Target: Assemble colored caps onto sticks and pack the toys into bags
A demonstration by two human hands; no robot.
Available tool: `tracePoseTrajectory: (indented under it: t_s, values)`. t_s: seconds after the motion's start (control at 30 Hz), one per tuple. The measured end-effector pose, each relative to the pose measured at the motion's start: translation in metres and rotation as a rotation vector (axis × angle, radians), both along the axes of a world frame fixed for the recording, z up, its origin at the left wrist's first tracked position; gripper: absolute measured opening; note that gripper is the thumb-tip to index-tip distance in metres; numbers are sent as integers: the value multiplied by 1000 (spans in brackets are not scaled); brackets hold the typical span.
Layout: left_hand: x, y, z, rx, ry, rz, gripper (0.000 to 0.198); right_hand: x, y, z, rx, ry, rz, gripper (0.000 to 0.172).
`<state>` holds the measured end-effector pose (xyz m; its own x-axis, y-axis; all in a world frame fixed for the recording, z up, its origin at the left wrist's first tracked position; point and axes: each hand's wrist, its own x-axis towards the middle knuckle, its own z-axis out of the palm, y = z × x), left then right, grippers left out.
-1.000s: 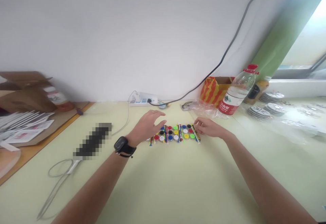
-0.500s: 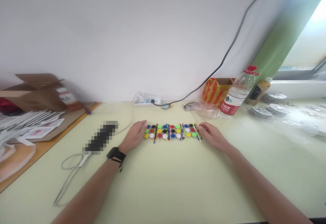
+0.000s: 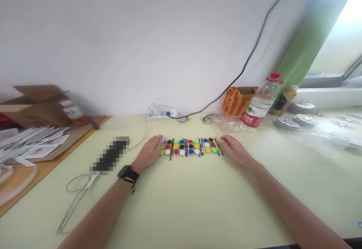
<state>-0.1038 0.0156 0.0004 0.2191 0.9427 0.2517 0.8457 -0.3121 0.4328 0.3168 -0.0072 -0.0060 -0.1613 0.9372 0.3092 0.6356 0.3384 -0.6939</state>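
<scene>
The coloured discs [image 3: 197, 146], with thin sticks [image 3: 186, 149] among them, lie between my left hand [image 3: 149, 151] and my right hand [image 3: 232, 148]. Both are loosely open. Beyond the right one, there is a water bottle [image 3: 258, 109].

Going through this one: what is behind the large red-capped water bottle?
Behind and left of the water bottle is part of a red-and-yellow striped bag; behind and right, a smaller dark-labelled bottle. What the water bottle covers cannot be seen.
</scene>
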Motion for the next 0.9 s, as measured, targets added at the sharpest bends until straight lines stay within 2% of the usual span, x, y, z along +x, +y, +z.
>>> tracePoseTrajectory:
  t_s: [0.17, 0.33, 0.5, 0.6, 0.7, 0.9]
  values:
    - [7, -5, 6, -5, 45, -17, 61, -4, 2, -5, 95, -66, -5, 37]
    - [11, -9, 10, -18, 75, -41, 64, -7, 1, -11, 90, -129, 12, 40]
    - [24, -18, 14, 53, 89, -102, 61, -10, -1, -10, 166, -206, 15, 46]
    - [40, -22, 18, 108, 142, -152, 58, -21, -4, -5, 226, -283, 27, 53]
    - [53, -21, 20, 123, 212, -171, 58, -36, -4, 0, 217, -394, 51, 59]
    - [62, -10, 17, 81, 283, -199, 61, -59, 2, -3, 174, -538, 116, 65]
